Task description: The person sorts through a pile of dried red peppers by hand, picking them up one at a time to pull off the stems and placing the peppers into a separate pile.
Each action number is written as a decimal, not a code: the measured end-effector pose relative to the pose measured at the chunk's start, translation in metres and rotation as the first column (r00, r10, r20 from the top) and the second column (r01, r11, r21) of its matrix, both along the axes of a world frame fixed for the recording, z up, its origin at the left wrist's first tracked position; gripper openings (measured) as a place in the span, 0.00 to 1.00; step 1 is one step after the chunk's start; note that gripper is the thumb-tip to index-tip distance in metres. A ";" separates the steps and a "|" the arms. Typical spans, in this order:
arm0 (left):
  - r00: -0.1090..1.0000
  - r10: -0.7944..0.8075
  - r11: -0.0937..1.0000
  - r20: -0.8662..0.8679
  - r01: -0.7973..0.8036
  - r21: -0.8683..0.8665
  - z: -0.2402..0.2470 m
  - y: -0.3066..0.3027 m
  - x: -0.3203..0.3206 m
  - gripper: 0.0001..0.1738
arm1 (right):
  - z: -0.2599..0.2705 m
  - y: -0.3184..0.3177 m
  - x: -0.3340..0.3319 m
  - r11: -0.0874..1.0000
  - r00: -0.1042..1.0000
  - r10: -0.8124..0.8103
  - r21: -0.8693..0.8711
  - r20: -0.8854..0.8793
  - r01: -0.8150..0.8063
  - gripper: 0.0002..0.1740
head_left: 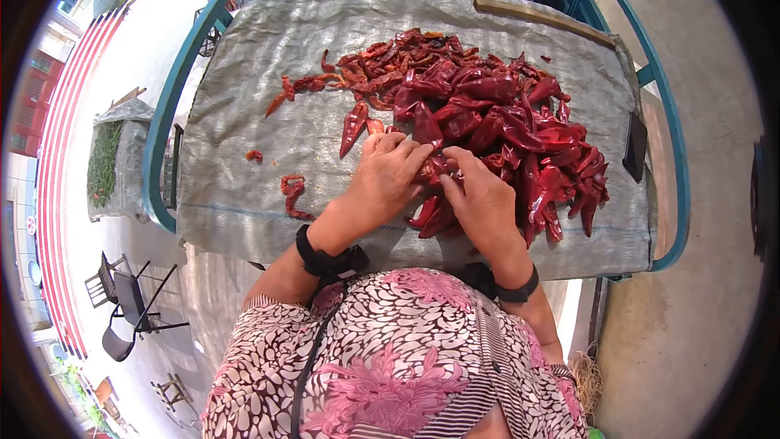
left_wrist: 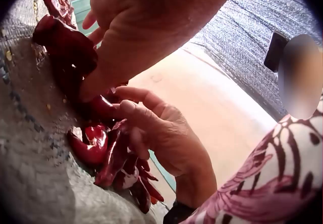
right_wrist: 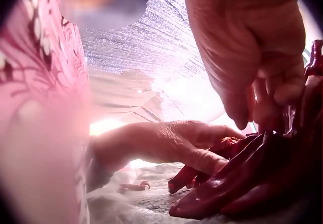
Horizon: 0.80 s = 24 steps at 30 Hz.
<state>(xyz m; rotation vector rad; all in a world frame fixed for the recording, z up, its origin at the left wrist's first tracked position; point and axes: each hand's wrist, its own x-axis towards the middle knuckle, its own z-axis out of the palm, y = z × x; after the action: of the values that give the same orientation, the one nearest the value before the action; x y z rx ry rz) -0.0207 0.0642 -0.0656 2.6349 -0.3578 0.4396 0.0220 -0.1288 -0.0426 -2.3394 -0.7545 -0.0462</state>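
Glossy dark-red peppers [head_left: 487, 126] lie heaped on a grey woven sheet [head_left: 244, 122], with thinner, shrivelled ones [head_left: 406, 53] behind them. At the heap's near left edge, the left hand [head_left: 385, 169] has its fingers curled over pepper pieces; its thumb lies along them in the right wrist view, where the hand [right_wrist: 166, 143] is low. Close beside it, the right hand [head_left: 483, 205] reaches in from the right, thumb and forefinger around a red pepper [left_wrist: 103, 108] between the hands. In the left wrist view the right hand [left_wrist: 174, 135] shows curved fingers; their exact contact is partly hidden.
A teal metal frame [head_left: 673, 146] surrounds the sheet. A wooden strip [head_left: 544, 20] lies along its far edge, and a dark phone-like object [head_left: 634, 147] at its right. Several dried peppers [head_left: 294, 197] lie separately at left. Black chairs [head_left: 130, 297] stand on the ground beyond.
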 end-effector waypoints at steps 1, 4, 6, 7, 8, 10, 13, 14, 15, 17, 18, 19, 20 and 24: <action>1.000 0.011 1.000 -0.005 -0.011 0.015 -0.001 0.002 0.000 0.31 | 0.001 -0.001 -0.001 0.999 0.999 0.002 -0.043 -0.042 -0.003 0.25; 0.998 0.036 0.999 0.043 -0.037 0.013 0.002 0.007 0.001 0.20 | -0.001 -0.004 -0.003 0.995 0.998 0.059 -0.087 0.008 -0.059 0.27; 0.996 0.080 0.997 0.044 -0.081 0.014 0.012 0.014 -0.002 0.17 | -0.001 -0.003 -0.001 0.996 0.998 0.055 -0.071 -0.006 -0.055 0.27; 0.994 0.104 0.994 0.042 -0.105 0.015 0.014 0.018 -0.004 0.16 | 0.000 -0.002 -0.001 0.998 0.999 0.031 -0.052 -0.026 -0.033 0.27; 0.984 0.173 0.985 0.047 -0.174 0.007 0.014 0.020 -0.005 0.15 | 0.001 -0.002 0.000 0.999 0.999 0.009 -0.032 -0.045 -0.011 0.27; 0.967 0.252 0.968 0.038 -0.252 -0.012 0.024 0.025 -0.010 0.15 | -0.004 -0.002 0.004 1.000 0.998 0.000 -0.010 0.068 0.001 0.28; 0.923 0.383 0.924 0.034 -0.383 -0.012 0.019 0.032 -0.012 0.19 | -0.006 0.000 0.004 0.998 0.994 0.001 -0.067 0.108 0.006 0.31; 0.908 0.418 0.908 0.030 -0.419 0.011 0.016 0.033 -0.011 0.21 | -0.006 0.002 0.004 0.995 0.995 0.004 -0.100 0.100 0.006 0.32; 0.891 0.452 0.891 0.028 -0.453 0.035 0.017 0.032 -0.011 0.24 | -0.008 0.004 0.004 0.993 0.995 0.009 -0.119 0.101 0.003 0.33; 0.919 0.378 0.925 0.117 -0.381 0.003 0.022 0.023 -0.012 0.31 | -0.015 0.007 0.005 0.988 0.994 0.020 -0.155 0.104 -0.004 0.35; 0.927 0.339 0.940 0.162 -0.342 -0.010 0.024 0.017 -0.012 0.35 | -0.016 0.008 0.006 0.986 0.995 0.022 -0.169 0.101 -0.005 0.36; 0.959 0.268 0.963 0.090 -0.268 -0.015 0.023 0.013 -0.013 0.37 | -0.017 0.009 0.007 0.983 0.995 0.025 -0.182 0.098 -0.007 0.36; 0.981 0.193 0.981 0.018 -0.193 -0.026 0.021 0.009 -0.015 0.40 | -0.019 0.010 0.007 0.980 0.995 0.029 -0.196 0.094 -0.010 0.36; 0.996 0.083 0.995 -0.026 -0.081 0.049 0.002 0.001 -0.012 0.40 | -0.021 0.009 0.010 0.997 0.999 0.025 -0.080 0.021 -0.023 0.35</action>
<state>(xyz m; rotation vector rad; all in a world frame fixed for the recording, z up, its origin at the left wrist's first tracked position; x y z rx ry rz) -0.0328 0.0655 -0.0634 2.7068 -0.2548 0.4253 0.0320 -0.1201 -0.0637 -2.4088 -0.8087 -0.0318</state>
